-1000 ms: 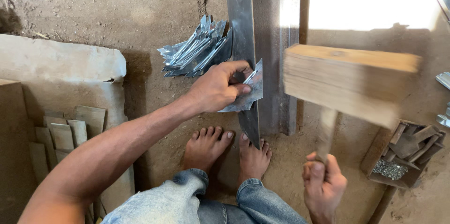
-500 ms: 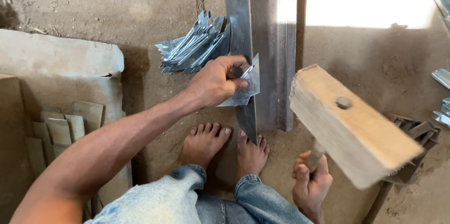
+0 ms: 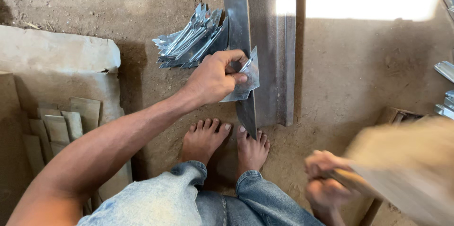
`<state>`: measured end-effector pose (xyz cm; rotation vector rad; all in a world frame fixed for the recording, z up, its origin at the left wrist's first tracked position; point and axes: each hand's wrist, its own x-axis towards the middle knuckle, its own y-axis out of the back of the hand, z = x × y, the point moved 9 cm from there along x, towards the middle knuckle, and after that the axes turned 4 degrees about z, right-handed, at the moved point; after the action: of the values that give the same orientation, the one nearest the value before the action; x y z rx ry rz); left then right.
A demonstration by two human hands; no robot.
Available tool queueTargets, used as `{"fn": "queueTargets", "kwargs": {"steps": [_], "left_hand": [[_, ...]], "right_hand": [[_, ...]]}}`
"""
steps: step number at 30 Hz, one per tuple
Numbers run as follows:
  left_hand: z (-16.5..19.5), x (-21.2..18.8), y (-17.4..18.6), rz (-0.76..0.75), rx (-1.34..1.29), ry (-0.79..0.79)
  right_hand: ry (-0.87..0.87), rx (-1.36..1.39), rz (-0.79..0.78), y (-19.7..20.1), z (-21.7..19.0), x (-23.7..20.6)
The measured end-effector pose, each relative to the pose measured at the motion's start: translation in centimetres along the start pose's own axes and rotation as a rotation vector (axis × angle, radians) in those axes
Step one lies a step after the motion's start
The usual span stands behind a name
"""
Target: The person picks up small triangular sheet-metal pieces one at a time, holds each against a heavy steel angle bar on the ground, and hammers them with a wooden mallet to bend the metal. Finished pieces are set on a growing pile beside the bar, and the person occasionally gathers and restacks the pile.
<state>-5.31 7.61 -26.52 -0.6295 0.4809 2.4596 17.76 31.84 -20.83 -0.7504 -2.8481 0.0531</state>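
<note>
My left hand (image 3: 215,77) grips a small bent sheet-metal piece (image 3: 246,77) and holds it against the upright edge of a long steel angle bar (image 3: 246,27) lying on the dirt floor. My right hand (image 3: 326,186) is closed around the handle of a wooden mallet (image 3: 406,169), which is blurred with motion at the lower right, well away from the bar. My bare feet (image 3: 224,138) rest at the near end of the bar.
A fanned stack of shiny metal pieces (image 3: 191,39) lies left of the bar. A concrete block (image 3: 56,58) and flat strips (image 3: 59,124) sit at left. A wooden box (image 3: 402,115) and more metal parts (image 3: 444,70) are at right.
The mallet has swung down from beside the bar to the lower right and is now blurred. My left hand keeps the metal piece against the bar.
</note>
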Motion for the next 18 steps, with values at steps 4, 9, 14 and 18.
{"fn": "queueTargets", "kwargs": {"steps": [4,9,14,18], "left_hand": [[0.2,-0.2,0.0,0.017,-0.004,0.000],[-0.8,-0.3,-0.2,0.001,0.066,0.068],[-0.7,0.5,-0.4,0.007,0.009,-0.020],[-1.6,0.9,-0.8,-0.033,0.007,0.024]], "right_hand": [[-0.345,-0.566,-0.229,-0.8,5.6,-1.1],[-0.699,0.087,0.472,4.2,6.0,-2.8],[-0.109,-0.004,0.042,0.1,0.6,-0.8],[-0.349,-0.352,-0.166,-0.6,3.2,-1.8]]}}
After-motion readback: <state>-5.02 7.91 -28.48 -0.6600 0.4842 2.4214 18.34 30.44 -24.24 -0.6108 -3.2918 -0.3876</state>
